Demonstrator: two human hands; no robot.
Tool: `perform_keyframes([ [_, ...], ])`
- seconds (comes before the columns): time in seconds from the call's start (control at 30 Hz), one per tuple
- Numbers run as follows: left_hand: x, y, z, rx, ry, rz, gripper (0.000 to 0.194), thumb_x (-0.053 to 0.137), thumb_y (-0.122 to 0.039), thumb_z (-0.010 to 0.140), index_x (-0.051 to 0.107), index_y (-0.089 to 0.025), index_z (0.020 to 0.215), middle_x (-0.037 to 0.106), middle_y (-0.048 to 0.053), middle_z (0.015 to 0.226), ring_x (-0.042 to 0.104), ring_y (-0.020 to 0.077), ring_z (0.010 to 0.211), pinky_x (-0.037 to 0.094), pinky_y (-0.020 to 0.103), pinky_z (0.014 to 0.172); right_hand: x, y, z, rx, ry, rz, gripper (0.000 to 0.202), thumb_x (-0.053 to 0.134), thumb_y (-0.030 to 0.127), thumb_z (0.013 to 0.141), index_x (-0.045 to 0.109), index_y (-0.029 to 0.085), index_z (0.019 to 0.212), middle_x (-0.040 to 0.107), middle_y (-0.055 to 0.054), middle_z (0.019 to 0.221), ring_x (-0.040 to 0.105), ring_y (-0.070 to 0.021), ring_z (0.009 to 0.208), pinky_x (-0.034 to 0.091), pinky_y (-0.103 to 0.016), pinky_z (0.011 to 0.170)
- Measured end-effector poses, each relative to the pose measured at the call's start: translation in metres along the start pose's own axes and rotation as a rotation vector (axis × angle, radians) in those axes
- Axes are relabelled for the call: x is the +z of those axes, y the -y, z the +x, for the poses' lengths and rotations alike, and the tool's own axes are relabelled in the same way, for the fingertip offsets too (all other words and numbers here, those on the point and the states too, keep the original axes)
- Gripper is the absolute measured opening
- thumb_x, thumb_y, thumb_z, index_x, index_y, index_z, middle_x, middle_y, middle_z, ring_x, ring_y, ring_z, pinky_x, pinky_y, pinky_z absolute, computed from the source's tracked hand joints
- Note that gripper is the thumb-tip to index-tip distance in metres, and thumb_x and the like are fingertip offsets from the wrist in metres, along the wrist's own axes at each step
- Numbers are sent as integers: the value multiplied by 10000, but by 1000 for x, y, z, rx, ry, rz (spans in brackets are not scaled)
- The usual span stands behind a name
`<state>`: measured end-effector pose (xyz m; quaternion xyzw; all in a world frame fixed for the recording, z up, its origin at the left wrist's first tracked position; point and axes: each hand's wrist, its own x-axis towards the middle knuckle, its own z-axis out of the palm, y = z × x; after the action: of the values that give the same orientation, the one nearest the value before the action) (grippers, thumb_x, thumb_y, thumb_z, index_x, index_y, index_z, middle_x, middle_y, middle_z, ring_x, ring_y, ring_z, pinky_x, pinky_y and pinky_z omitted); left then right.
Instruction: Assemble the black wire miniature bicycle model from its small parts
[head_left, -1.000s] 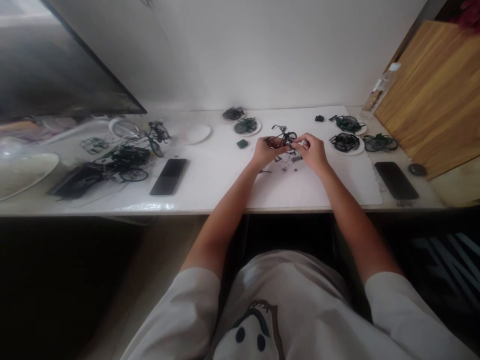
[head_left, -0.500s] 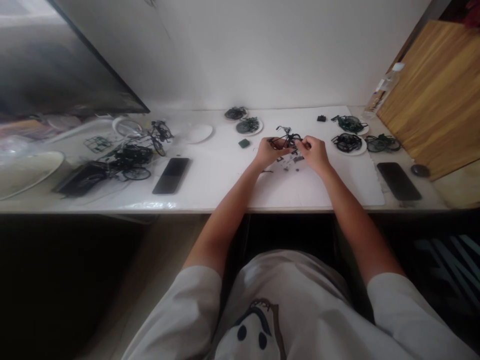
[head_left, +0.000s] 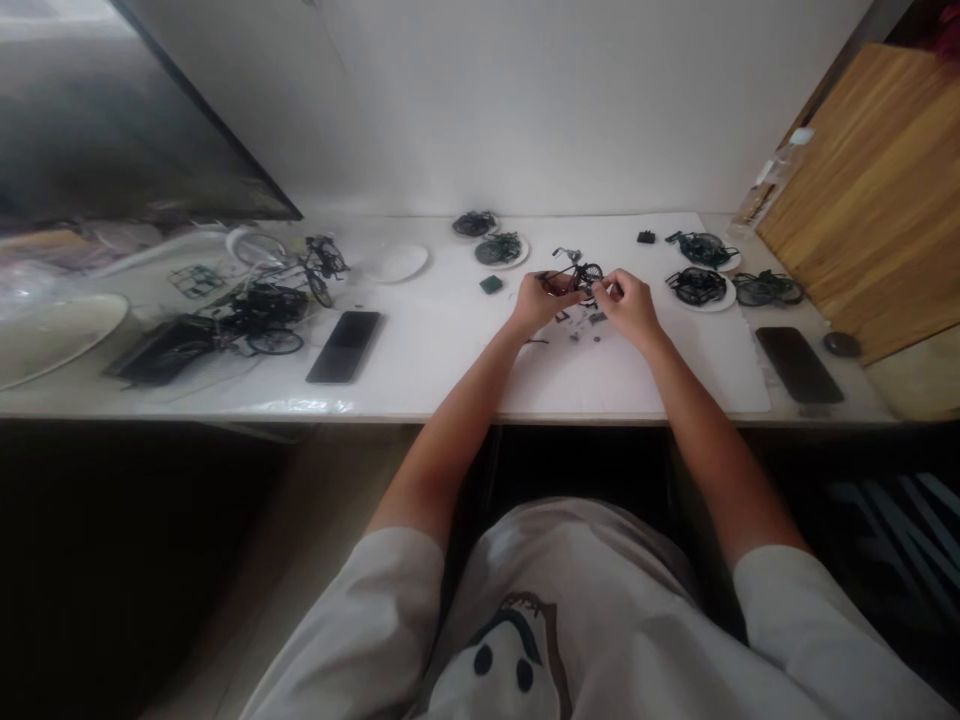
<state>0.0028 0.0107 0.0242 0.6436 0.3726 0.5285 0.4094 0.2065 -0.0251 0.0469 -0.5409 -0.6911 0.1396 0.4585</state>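
A small black model bicycle (head_left: 576, 268) is between my hands over the white sheet, its handlebar raised and a spoked wheel showing at the right. My left hand (head_left: 537, 302) is closed around the frame from the left, thumb stretched across it. From the right, my right hand (head_left: 627, 302) pinches at the bicycle near the wheel. What exactly its fingertips grip is too small to make out. Several tiny loose parts (head_left: 581, 325) lie on the sheet just below the hands. Left of my left hand sits a small dark green block (head_left: 491, 285).
Plates with dark bicycle parts stand behind (head_left: 523, 249) and to the right (head_left: 724, 293). A black phone (head_left: 344, 347) lies left, another phone (head_left: 799, 364) right. More model bicycles (head_left: 262, 305) crowd the left side. A bottle (head_left: 776, 180) stands by the wooden board (head_left: 862, 200).
The view has shifted slightly. Both hands stay at the bicycle, and the spoked wheel shows a little more clearly between them.
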Motion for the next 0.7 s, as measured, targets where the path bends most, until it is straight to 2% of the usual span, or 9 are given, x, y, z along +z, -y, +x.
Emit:
perform_keyframes([
  [0.1,0,1,0,3,4,-3,428,995,-449,681,811,-118,880,803,121,888,629,151,728,496,295,658,0,0,0,-25,3,2,333,659,519,966,600,240,793,586,2,686,523,-183,664,400,-324,693],
  [0.27,-1,2,0,35,26,16,405,991,-437,703,816,-121,887,810,121,895,643,159,734,495,303,673,1,-5,2,-13,59,26,597,441,680,1073,618,234,717,566,-24,637,543,-205,653,419,-356,730],
  [0.33,-1,4,1,41,18,19,389,986,-434,715,818,-127,884,803,111,877,643,157,720,496,303,668,2,-11,4,0,21,23,638,395,737,1077,628,237,756,601,-39,678,583,-222,695,437,-363,759],
  [0.43,-2,7,2,51,2,8,385,980,-440,720,825,-137,901,801,103,876,659,166,735,508,299,666,4,-21,7,19,-75,5,576,483,791,1032,642,248,922,642,-40,748,613,-238,744,453,-364,779],
  [0.57,-1,5,1,53,17,-23,388,980,-429,716,834,-139,928,817,118,926,680,177,779,531,302,697,7,-30,10,-12,-50,37,537,532,761,1026,649,254,1157,676,-34,790,635,-242,742,481,-374,807],
  [0.7,-1,2,0,56,23,-27,396,983,-424,716,836,-132,939,822,131,946,685,177,781,541,312,716,9,-33,12,-72,-58,47,540,489,761,1035,660,249,1041,762,-105,988,693,-274,894,511,-397,864],
])
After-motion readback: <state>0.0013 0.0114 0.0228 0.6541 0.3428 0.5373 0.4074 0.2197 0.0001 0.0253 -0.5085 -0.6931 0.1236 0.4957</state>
